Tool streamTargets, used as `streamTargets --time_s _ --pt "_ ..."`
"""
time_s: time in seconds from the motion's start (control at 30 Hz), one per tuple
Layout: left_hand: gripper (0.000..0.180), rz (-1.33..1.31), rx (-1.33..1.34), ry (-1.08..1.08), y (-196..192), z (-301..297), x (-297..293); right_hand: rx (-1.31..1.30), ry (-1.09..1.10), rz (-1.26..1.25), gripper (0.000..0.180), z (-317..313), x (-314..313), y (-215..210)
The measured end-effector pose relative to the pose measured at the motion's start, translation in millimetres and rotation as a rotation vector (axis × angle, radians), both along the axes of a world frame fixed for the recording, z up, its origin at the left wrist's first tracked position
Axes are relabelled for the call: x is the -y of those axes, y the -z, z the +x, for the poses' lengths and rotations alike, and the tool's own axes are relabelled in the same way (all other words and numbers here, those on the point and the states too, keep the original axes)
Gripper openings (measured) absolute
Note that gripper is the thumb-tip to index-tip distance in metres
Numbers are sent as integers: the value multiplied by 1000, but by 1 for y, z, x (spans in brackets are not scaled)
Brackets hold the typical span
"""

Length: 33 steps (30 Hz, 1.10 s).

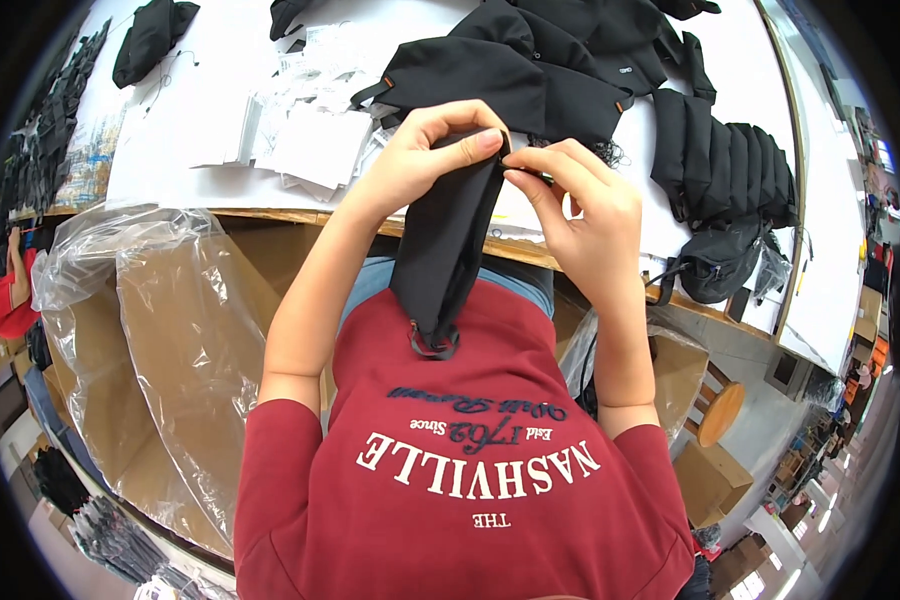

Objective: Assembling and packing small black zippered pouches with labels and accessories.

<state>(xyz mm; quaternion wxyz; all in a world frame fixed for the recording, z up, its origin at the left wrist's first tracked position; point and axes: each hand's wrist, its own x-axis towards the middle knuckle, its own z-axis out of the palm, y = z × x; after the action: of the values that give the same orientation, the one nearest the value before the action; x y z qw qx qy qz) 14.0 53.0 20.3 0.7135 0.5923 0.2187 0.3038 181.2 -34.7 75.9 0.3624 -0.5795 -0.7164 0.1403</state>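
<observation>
Your left hand (415,160) is closed on the upper end of a black pouch (445,235), thumb on the near face, fingers curled over the top; your right hand (585,205) is at the pouch's upper right corner, thumb and index tips nearly together, remaining fingers bent; can't tell whether that pinch has fabric or something fine in it; pouch is held lengthwise in front of you, upper end by the counter (150,165) edge, lower end over your lap, small loop (435,348) there against your red shirt (470,430); white papers (315,145) lie on the counter near your left hand; a pile of black pouches (480,85) is just beyond your hands; a row of black pouches (720,165) sits to the right, packed side by side, with a black bag (715,265) near the counter edge below it; a carton (185,350) with clear plastic (135,240) over it stands at your left; wooden stool (720,413) at lower right.
</observation>
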Motion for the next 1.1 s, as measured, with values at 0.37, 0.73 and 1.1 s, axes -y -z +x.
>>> streamTargets --time_s 0.37,0.73,1.1 --pt "25 54 40 -222 -6 -2 -16 -51 -227 14 6 -10 0 2" --pt "25 31 212 -236 2 -13 -60 -108 -458 -105 7 -31 21 6" --pt "21 390 390 -62 -8 -1 -60 -3 -414 17 6 -33 22 5"
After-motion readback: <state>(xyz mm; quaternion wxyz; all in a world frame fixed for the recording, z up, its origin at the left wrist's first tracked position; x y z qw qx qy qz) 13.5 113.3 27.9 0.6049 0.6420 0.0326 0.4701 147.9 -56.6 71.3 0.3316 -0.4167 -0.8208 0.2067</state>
